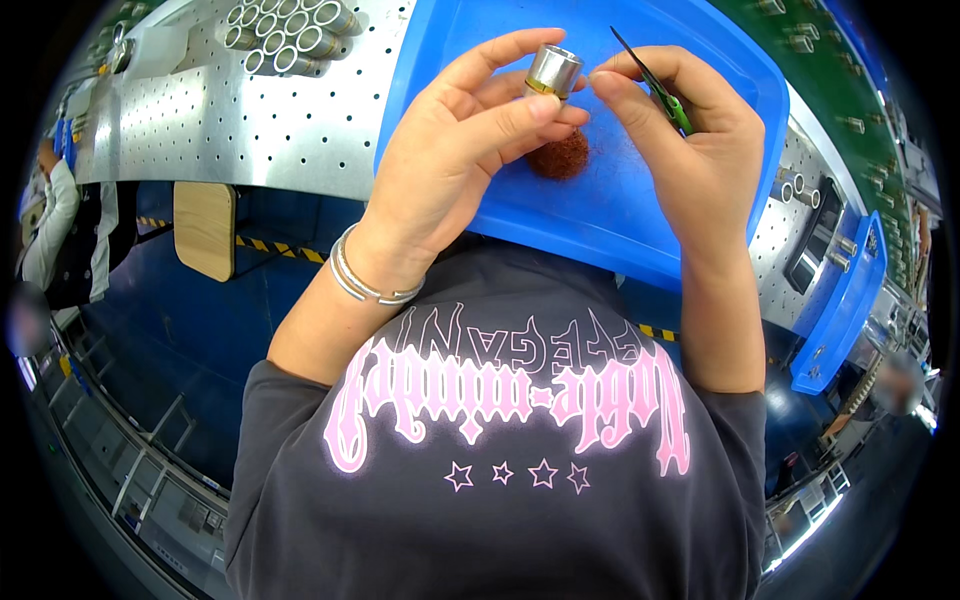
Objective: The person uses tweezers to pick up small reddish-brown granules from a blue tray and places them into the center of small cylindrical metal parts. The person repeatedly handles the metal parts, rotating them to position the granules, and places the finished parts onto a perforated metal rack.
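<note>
My left hand (470, 130) is closed round a short metal sleeve (554, 72), held upright over the blue tray (500, 215) between fingers and thumb. The sleeve is shiny, with a yellowish band near its lower end. My right hand (690, 120) is just to its right, closed on tweezers (660, 88) with a green part and a dark pointed tip slanting up and left. Its thumb and forefinger are pinched together; whether a small piece sits between them I cannot tell. Beneath the sleeve, a reddish-brown clump of fine material (560, 155) lies in the tray.
Several metal sleeves (285, 35) stand grouped on the perforated metal table (330, 130) at the far left. At right are more sleeves (795, 187), a dark flat device (818, 235) and a smaller blue tray (845, 310). A wooden stool (205, 230) and another person (75, 225) are at left.
</note>
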`<move>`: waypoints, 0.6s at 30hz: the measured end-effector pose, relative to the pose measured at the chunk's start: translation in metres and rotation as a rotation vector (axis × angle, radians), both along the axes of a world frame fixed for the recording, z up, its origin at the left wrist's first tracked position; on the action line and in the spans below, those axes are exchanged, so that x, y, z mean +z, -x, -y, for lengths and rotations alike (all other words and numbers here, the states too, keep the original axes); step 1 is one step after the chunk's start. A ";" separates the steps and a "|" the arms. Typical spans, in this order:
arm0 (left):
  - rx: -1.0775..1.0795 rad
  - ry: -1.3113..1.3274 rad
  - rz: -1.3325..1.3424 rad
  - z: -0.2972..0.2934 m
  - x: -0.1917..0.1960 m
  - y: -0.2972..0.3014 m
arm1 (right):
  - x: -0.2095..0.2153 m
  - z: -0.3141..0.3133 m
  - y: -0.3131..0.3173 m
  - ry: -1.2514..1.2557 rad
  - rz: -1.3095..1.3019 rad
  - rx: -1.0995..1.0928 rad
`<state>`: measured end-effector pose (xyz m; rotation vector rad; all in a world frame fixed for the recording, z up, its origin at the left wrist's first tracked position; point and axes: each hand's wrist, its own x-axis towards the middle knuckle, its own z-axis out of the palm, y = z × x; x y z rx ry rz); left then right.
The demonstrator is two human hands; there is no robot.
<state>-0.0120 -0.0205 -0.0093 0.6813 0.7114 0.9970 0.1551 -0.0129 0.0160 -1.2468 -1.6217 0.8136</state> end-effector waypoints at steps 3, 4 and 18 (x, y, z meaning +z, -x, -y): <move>-0.003 -0.054 -0.046 0.001 -0.001 -0.001 | -0.004 0.000 -0.001 -0.022 -0.018 -0.003; -0.003 -0.067 -0.071 0.001 -0.001 -0.001 | -0.004 0.002 0.000 -0.015 -0.024 -0.007; -0.001 -0.260 -0.260 0.004 0.000 -0.005 | 0.000 0.005 -0.010 -0.067 0.110 0.060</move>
